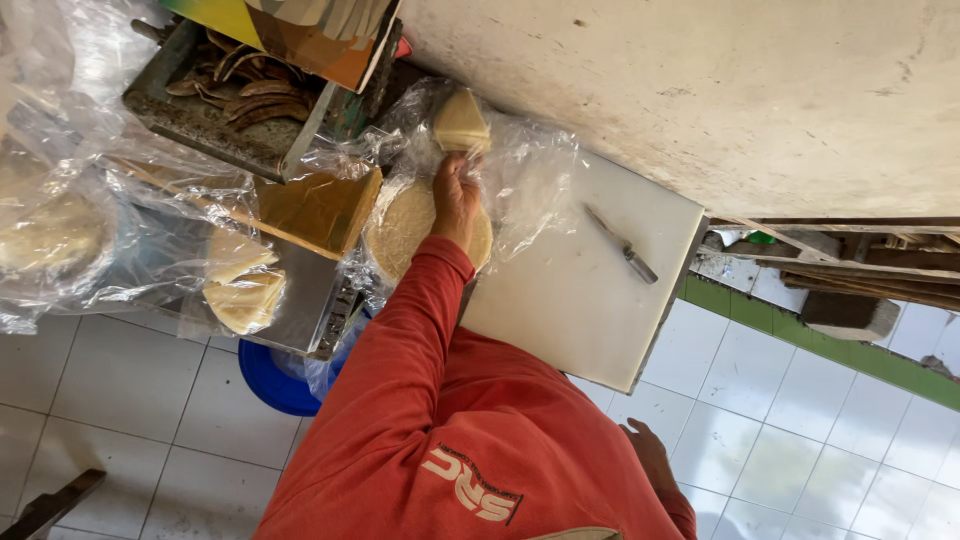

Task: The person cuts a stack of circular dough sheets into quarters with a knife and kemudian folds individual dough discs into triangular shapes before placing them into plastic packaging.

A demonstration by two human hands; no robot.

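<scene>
Down by the red-shirted waist, the right hand (650,455) hangs over the white floor tiles (790,440), touching nothing; its fingers are turned away, so I cannot tell whether they are curled or slack. A blue bucket (270,385) stands on the floor on the other side, partly under the work surface. Further out, the red-sleeved left arm reaches across the edge of a white cutting board (585,290), where a knife (622,245) lies well apart from the hand. The left hand (455,195) is over a round stack of pale flat discs (398,232) lying in clear plastic (530,185). Its fingers are pinched around the lower end of a wedge-shaped stack of pale pieces (460,120), held up just beyond the discs and against the crumpled plastic. To the side, more folded pale pieces (243,290) sit in another bag. Farthest off, a worn metal tray (215,125) holds brown curved strips.
</scene>
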